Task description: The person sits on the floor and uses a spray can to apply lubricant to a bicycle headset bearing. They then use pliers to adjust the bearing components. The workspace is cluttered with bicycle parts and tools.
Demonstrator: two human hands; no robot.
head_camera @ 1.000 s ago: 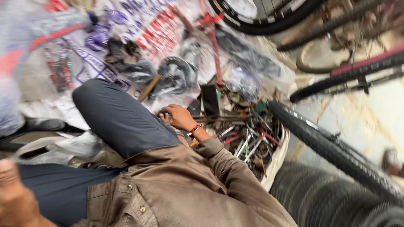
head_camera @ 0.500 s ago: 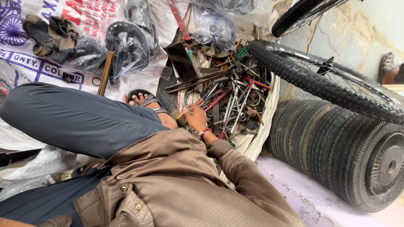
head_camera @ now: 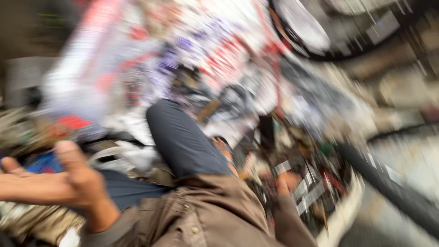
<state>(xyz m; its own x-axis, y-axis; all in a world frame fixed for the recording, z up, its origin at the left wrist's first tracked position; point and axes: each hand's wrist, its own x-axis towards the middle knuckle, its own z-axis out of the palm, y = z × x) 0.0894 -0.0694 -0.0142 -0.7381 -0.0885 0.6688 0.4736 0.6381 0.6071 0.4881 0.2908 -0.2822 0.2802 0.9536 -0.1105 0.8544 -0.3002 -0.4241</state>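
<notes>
Two hands are in view, well apart. The left hand (head_camera: 68,185) is out at the lower left, thumb up and fingers spread, holding nothing. The right hand (head_camera: 289,183) is down among the jumbled grey and red metal tools (head_camera: 315,194) in a shallow white tray (head_camera: 350,215), just beside the person's bent knee in dark blue trousers (head_camera: 183,142). The blur hides the fingers there, so I cannot tell whether they are closed on a tool or only touching the heap.

By the look of it, the work in hand is a search through that heap with the right hand alone. Lifting one piece free would call for a firm pinch on a single shaft and a straight pull, because the tools lie crossed over one another.

Counted: one tray, one black rubber bicycle tyre (head_camera: 388,183) slanting past it on the right, one spoked wheel (head_camera: 302,32) at the top, and one white printed sheet with red and purple marks (head_camera: 137,59) on the floor. The tools are too smeared to number.
</notes>
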